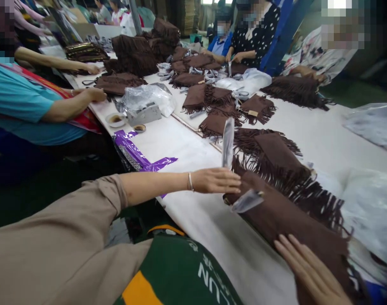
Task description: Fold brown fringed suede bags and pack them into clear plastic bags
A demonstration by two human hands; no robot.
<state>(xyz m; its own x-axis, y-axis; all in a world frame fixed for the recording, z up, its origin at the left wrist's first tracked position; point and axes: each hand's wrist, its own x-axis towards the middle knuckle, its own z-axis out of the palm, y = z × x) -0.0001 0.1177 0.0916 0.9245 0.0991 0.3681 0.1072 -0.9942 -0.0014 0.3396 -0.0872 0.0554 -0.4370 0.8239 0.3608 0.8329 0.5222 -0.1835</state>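
Note:
My left hand reaches across the white table, fingers stretched flat, its tips at the edge of a brown fringed suede bag. A grey strip stands up just beyond my fingers, and a second grey strip lies on the bag below them. My right hand lies flat and open on the near end of the same bag, at the lower right. Another fringed brown bag lies right behind it.
Several more brown fringed bags and stacks cover the table's far part, with clear plastic bags, a purple wrapper and a small dish. Other people sit along the left and far sides, hands on the table.

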